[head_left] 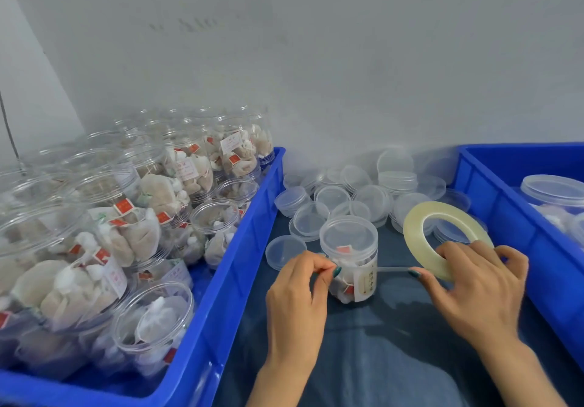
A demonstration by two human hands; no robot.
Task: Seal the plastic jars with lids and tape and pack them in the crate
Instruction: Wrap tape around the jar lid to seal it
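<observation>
L hand [297,283] pinches tape strip [392,269], R hand [474,283] grips tape roll [442,208], lidded jar [349,248] between; loose lids [331,196] behind, crates [249,226] flanking.

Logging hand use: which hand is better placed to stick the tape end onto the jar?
Probably left: the left hand pinches the tape strip beside the jar; the right hand holds the roll.

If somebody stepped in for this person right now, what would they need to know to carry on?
Left hand pinches the end of the tape strip; right hand grips the tape roll.
The strip stretches in front of the lidded jar standing between the crates.
Done: this jar has its lid; the right crate holds at least one closed jar.
Left: tape and pack this jar, then lid the open jars in the left crate. Loose lids lie behind.
</observation>
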